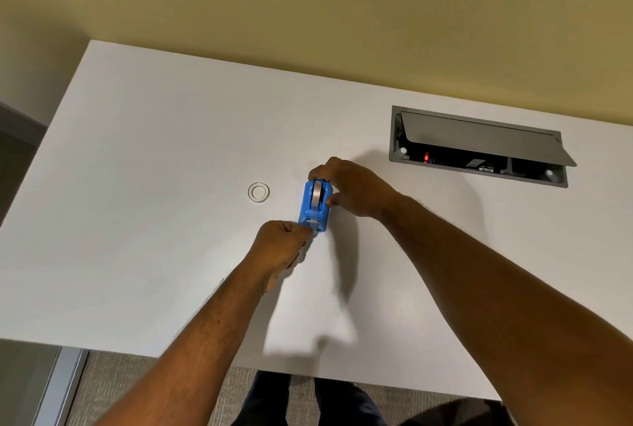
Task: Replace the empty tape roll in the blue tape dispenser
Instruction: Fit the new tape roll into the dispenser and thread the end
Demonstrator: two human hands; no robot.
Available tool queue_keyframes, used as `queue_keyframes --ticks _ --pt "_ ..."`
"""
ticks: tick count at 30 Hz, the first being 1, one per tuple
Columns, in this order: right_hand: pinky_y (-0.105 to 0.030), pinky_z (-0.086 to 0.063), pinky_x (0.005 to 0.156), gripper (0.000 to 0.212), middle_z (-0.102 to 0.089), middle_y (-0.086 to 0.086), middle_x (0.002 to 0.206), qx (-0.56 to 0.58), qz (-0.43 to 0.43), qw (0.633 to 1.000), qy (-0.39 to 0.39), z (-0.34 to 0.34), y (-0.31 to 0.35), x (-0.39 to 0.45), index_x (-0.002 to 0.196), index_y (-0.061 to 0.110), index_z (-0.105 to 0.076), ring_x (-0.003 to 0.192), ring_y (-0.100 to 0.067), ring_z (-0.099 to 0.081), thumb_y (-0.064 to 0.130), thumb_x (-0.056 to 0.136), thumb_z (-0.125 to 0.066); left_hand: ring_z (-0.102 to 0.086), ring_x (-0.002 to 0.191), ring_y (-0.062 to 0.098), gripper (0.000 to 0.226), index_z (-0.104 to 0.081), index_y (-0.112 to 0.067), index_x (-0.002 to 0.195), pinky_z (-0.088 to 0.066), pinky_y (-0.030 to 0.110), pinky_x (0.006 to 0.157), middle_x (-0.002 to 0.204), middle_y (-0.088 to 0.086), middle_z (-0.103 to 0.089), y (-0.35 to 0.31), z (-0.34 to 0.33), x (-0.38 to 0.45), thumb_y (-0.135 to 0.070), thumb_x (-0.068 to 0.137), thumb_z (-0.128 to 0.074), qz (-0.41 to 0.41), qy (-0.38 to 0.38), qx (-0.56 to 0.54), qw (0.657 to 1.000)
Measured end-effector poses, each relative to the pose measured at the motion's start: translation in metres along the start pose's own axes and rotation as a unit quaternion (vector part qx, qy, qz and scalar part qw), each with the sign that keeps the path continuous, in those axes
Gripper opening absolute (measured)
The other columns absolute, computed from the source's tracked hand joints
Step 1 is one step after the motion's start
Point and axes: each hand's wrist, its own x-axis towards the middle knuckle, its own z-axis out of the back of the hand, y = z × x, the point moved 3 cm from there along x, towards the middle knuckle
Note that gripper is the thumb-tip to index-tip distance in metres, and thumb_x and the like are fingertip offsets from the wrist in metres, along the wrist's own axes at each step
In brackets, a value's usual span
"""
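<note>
The blue tape dispenser (314, 208) stands on the white table (154, 220) near its middle, with a tape roll (318, 193) seated in its slot. My right hand (352, 187) grips the far end of the dispenser, fingers on its top and right side. My left hand (282, 247) is closed at the near, cutter end, pinching what looks like the clear tape strip there. A clear, empty tape ring (259, 192) lies flat on the table to the left of the dispenser, apart from it.
A grey cable box (479, 148) with its lid propped open is sunk into the table at the back right. The yellow wall runs behind the table. The table's near edge is close to my legs; carpet shows below it.
</note>
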Motion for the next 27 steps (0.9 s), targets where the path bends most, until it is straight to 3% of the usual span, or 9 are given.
queue_keyframes --ticks 10,15,20,24,27 --pt "-0.027 -0.043 0.088 0.059 -0.058 -0.001 0.129 -0.001 -0.003 1.000 0.004 -0.002 -0.004 0.003 0.135 0.027 -0.054 0.113 -0.020 -0.058 0.012 0.084 -0.078 -0.038 0.036 0.011 0.021 -0.066 -0.010 0.075 -0.037 0.020 0.039 0.052 0.004 -0.049 0.019 -0.001 0.003 -0.024 0.088 -0.073 -0.011 -0.025 0.002 1.000" --pt "-0.032 -0.048 0.094 0.060 -0.057 0.000 0.130 0.000 -0.003 1.000 0.010 -0.003 -0.005 0.004 0.136 0.027 -0.053 0.115 -0.020 -0.057 0.012 0.084 -0.078 -0.046 0.046 0.017 0.027 -0.068 -0.012 0.068 -0.041 0.024 0.047 0.053 0.004 -0.056 0.020 -0.004 0.008 -0.032 0.086 -0.073 -0.025 -0.048 0.062 0.997" --pt "-0.031 -0.046 0.092 0.059 -0.057 0.000 0.131 0.002 -0.002 1.000 0.008 -0.004 -0.006 0.003 0.136 0.027 -0.053 0.115 -0.020 -0.057 0.013 0.085 -0.077 -0.039 0.041 0.014 0.049 -0.051 -0.022 0.040 -0.040 0.027 0.049 0.039 -0.008 -0.044 0.021 -0.007 0.010 -0.025 0.087 -0.064 -0.042 -0.079 0.110 0.990" --pt "-0.027 -0.041 0.088 0.058 -0.057 0.000 0.129 0.008 -0.001 1.000 0.006 -0.004 -0.007 0.003 0.136 0.026 -0.053 0.114 -0.020 -0.056 0.013 0.085 -0.076 -0.040 0.050 0.017 0.036 -0.050 -0.015 0.051 -0.039 0.029 0.055 0.045 -0.003 -0.045 0.016 -0.010 0.011 -0.021 0.085 -0.061 -0.059 -0.110 0.139 0.982" --pt "-0.026 -0.040 0.089 0.058 -0.057 0.000 0.129 0.010 -0.001 1.000 0.006 -0.005 -0.007 0.003 0.137 0.025 -0.053 0.113 -0.020 -0.057 0.012 0.085 -0.076 -0.049 0.059 0.022 0.031 -0.062 0.004 0.071 -0.044 0.032 0.060 0.065 0.019 -0.062 0.014 -0.014 0.015 -0.022 0.087 -0.061 -0.073 -0.129 0.151 0.977"
